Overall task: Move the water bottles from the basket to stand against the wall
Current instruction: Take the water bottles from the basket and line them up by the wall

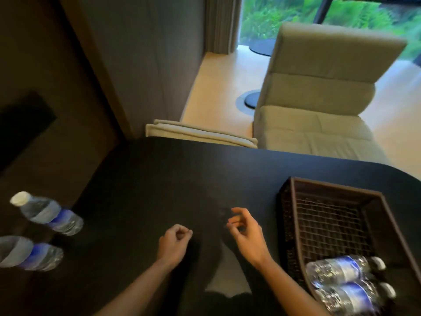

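Observation:
A dark woven basket (293,215) sits on the right side of the black table (159,179). Two clear water bottles with blue labels lie on their sides in its near end, one (341,269) behind the other (350,295). Two more such bottles stand at the table's left edge by the brown wall (45,87): one with a white cap (49,214) and one cut off by the frame edge (32,253). My left hand (174,244) hovers over the table's middle, curled into a loose fist and holding nothing. My right hand (245,233) is beside it, left of the basket, fingers apart and empty.
A beige padded chair (319,87) stands beyond the table's far edge, with folded pale fabric (200,135) to its left. A dark panel (20,124) hangs on the left wall. Light wood floor and a window with greenery lie behind.

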